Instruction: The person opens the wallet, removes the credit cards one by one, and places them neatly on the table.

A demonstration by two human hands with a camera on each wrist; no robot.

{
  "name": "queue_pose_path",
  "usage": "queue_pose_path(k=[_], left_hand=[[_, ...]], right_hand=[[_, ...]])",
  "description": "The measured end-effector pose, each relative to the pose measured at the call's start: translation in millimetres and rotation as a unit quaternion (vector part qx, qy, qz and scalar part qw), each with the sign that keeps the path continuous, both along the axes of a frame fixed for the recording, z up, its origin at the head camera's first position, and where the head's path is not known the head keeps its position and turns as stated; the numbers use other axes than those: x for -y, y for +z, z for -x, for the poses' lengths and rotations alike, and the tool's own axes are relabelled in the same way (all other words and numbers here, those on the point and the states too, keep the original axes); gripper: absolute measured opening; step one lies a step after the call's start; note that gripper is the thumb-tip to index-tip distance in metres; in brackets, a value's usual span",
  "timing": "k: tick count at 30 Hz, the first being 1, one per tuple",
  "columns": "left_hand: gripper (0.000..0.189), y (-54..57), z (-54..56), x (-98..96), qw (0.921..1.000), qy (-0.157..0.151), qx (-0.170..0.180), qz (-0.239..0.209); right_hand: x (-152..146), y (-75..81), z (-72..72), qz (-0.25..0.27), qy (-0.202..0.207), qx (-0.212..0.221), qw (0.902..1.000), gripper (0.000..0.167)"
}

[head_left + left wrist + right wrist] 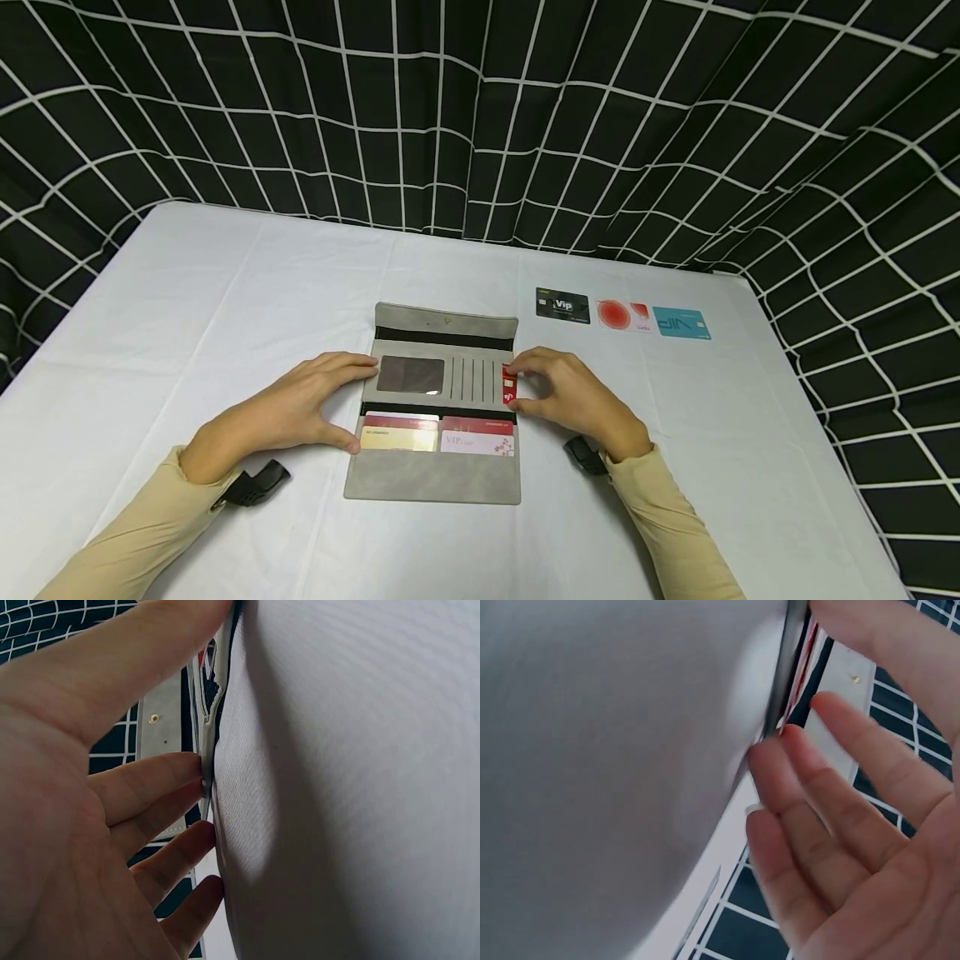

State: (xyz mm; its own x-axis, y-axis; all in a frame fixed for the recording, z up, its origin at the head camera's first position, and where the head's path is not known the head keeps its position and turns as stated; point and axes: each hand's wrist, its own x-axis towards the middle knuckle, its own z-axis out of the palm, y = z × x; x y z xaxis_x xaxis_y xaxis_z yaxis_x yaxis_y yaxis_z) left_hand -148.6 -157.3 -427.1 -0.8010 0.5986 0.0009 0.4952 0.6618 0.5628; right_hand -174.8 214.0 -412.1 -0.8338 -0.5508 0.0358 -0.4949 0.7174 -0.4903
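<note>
A grey wallet (pixel 432 479) lies unfolded on the white table, its flap with a snap spread at the far side. My left hand (pixel 296 404) touches the wallet's left edge with its fingertips, the thumb lower down by the front pocket; its fingers are fairly straight. At the right edge, a red card (pixel 509 387) sticks partly out of the slot section. My right hand (pixel 570 396) holds this card between thumb and fingers at its far and near ends. In the right wrist view, the fingers (pixel 840 810) are bent beside the wallet's edge.
Right of the wallet lie a black card (pixel 562 306), a white card with a red circle (pixel 624 316) and a blue card (pixel 682 323). A yellow card (pixel 399 439) and a pink card (pixel 477 442) sit in the front pockets. A black grid curtain (pixel 435 108) surrounds the table (pixel 225 333).
</note>
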Motion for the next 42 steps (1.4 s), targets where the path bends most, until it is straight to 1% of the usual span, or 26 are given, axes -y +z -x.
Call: queue_pose_path(k=[4,13,16,19,24,31,42], left_hand=[[0.094,-0.4,0.1,-0.7,1.0,-0.001,-0.001,0.0],[0.094,-0.7,0.1,0.1,1.0,-0.002,-0.002,0.001],[0.094,-0.7,0.1,0.7,1.0,-0.001,-0.004,-0.001],[0.094,-0.6,0.0,0.6,1.0,-0.002,-0.005,-0.002],[0.094,-0.4,-0.4,0.3,1.0,-0.002,-0.002,0.0],[0.094,-0.9,-0.5,0.0,1.0,-0.002,-0.003,-0.002],[0.095,0.2,-0.3,-0.4,1.0,0.0,-0.002,0.002]], right_hand=[[-2.5,-0.7,0.9,0.007,0.006,-0.002,1.0,0.038],[-2.2,-0.8,1.5,0.019,0.005,0.009,0.9998,0.04],[-1.2,-0.3,1.3,0.013,0.007,0.01,0.9998,0.042],[-0.5,0.4,0.1,-0.002,0.006,0.012,0.9999,0.048],[1.4,1.8,-1.8,-0.012,-0.007,0.014,0.9998,0.054],[1.9,1.9,-1.6,-0.008,-0.008,0.007,0.9999,0.05],[-0.3,3.2,-1.0,-0.006,-0.007,0.03,0.9995,0.048]])
